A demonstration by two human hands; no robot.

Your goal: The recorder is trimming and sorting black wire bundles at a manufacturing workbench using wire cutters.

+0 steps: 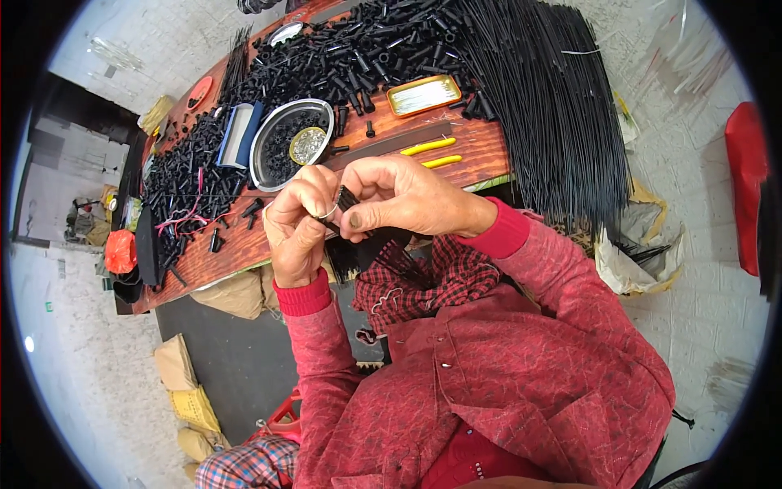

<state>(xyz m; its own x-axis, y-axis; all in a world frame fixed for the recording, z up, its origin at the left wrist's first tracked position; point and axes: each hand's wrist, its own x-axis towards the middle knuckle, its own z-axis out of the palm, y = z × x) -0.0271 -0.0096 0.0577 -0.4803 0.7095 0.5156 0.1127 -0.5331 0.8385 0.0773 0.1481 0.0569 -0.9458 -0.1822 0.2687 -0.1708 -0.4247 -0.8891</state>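
Close together above the table's near edge, both my hands are closed on a small bundle of thin black rods (348, 197). My left hand (292, 224) pinches it with thumb and fingers. From the other side my right hand (407, 194) grips the same bundle, its thumb folded over the front. A thin pale loop shows across the bundle between the two hands. The lower end of the bundle is partly hidden by my fingers. Beyond my hands lie yellow-handled pliers (441, 160) and a metal bowl (257, 158) holding small black parts and a round tin (306, 147) of shiny bits.
A heap of black tubular parts (342, 61) covers the far table. Long black rods (554, 114) hang over its right end. A yellow-rimmed tray (423, 96) holds pale pins. A blue-sided box (239, 134) stands left of the bowl. A checked cloth (432, 281) lies on my lap.
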